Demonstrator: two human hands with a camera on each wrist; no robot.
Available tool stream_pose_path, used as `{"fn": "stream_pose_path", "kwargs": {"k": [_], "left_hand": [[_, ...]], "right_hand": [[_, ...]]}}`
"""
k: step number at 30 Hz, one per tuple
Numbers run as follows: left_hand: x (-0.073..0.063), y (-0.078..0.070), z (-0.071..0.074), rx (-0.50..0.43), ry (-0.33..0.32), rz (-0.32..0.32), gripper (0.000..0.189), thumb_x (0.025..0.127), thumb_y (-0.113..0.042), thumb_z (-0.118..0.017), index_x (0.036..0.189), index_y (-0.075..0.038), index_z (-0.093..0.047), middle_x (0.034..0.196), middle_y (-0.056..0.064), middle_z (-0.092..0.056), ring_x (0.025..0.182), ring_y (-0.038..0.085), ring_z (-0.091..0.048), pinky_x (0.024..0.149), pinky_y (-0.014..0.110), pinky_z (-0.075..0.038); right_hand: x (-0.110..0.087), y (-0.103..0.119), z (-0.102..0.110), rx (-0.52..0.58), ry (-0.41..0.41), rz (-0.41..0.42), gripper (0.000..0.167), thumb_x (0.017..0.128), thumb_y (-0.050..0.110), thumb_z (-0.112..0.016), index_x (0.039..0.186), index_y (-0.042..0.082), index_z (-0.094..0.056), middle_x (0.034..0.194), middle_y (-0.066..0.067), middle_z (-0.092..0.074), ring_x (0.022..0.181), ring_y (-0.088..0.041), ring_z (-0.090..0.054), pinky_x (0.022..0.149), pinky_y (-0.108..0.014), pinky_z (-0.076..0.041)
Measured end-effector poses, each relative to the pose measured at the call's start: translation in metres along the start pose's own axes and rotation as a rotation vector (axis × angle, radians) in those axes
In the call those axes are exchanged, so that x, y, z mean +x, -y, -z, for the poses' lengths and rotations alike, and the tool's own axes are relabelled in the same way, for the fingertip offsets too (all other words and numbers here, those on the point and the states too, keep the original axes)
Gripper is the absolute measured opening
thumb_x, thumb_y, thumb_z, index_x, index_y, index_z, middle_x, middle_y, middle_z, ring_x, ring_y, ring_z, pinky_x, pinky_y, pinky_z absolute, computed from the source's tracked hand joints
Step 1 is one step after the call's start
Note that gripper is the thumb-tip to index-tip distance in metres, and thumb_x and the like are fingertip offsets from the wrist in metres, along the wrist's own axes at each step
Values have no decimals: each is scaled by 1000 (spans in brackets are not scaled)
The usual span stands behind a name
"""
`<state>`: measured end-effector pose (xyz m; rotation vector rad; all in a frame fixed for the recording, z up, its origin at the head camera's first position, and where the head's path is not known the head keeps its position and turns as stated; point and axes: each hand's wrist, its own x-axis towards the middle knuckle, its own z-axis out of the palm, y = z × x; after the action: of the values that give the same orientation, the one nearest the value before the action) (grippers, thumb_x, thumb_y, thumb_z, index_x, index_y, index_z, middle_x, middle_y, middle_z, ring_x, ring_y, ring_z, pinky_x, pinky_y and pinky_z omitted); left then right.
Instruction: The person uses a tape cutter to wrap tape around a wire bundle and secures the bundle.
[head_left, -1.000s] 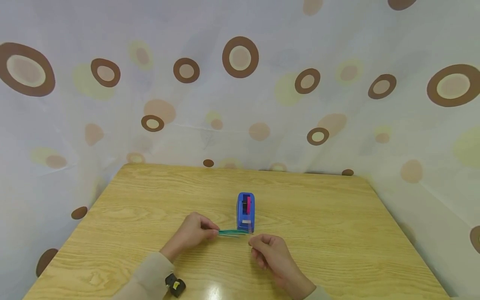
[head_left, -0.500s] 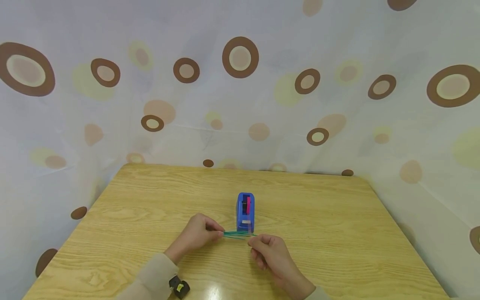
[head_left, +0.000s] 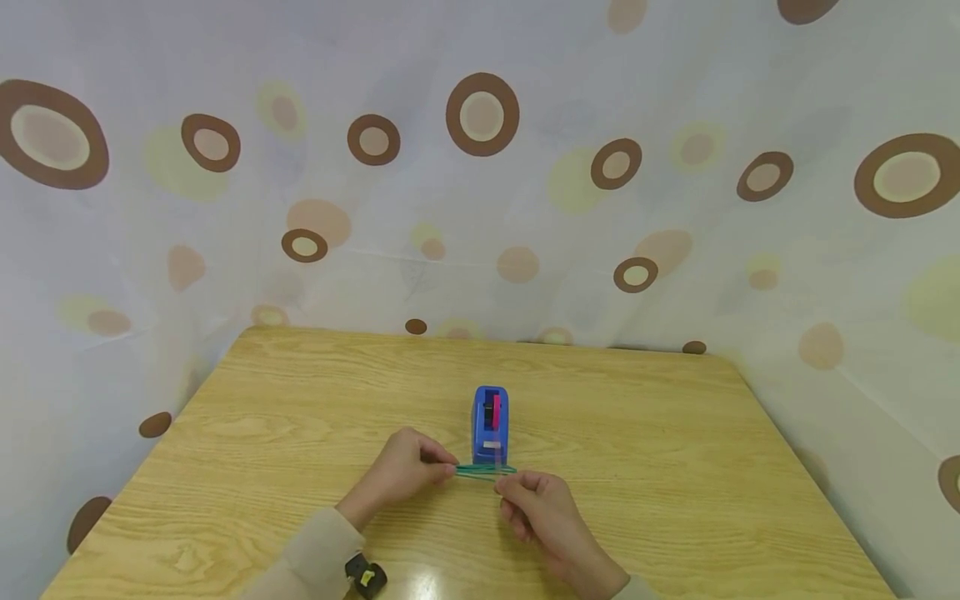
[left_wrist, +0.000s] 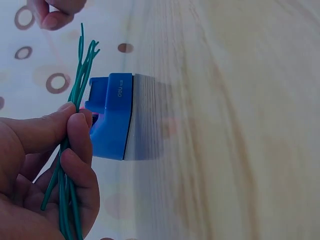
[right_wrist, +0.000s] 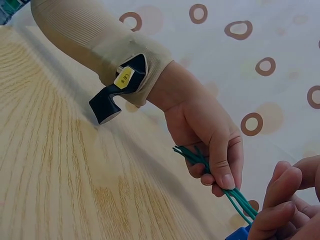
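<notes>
My left hand (head_left: 405,467) pinches a bundle of thin green wires (left_wrist: 80,90) between thumb and fingers; their loose ends stick out on both sides of the grip. Just in front of a blue tape dispenser (head_left: 491,421), the bundle (head_left: 480,472) stretches across toward my right hand (head_left: 543,512). Thumb and index finger of that hand pinch the end of a clear tape strip (head_left: 498,457) drawn from the dispenser's pink roll (head_left: 497,412). The strip overlaps the wires' right ends in the head view. In the right wrist view, the fingers of the right hand (right_wrist: 290,205) are curled.
A wood-grain table (head_left: 637,433) lies under both hands. Behind it hangs a white curtain (head_left: 555,200) patterned with circles. A black wrist camera mount (right_wrist: 120,87) sits on the left sleeve, low over the table.
My left hand has moved right with the green wires, bringing their ends across the tape strip and up to the right fingertips. The right hand and the dispenser have stayed nearly in place.
</notes>
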<state>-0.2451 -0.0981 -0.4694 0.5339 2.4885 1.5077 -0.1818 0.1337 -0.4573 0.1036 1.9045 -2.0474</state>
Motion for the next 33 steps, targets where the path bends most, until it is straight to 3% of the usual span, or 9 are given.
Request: {"fn": "stream_pose_path", "kwargs": {"k": [12,33], "left_hand": [[1,-6,-10,-36,-3,-11,4,86,-6,-76,87,-7,-79,79,0,-72,67,11,-65,60,27,-53],[4,-9,-24,27,-9,-15,6,87,-7,-75,85,-10,-80,75,-7,-70,64,8,-62,58,25,-50]], "right_hand": [[0,0,0,-9,0,-9,23,96,21,-66,96,-2,-68,67,0,-61,49,-6,-45,46,-18,-36],[0,1,-2,-14,-12,-10,24,95,20,-65,98,-4,-68,67,1,-61,50,-6,-46,46,-18,-35]]}}
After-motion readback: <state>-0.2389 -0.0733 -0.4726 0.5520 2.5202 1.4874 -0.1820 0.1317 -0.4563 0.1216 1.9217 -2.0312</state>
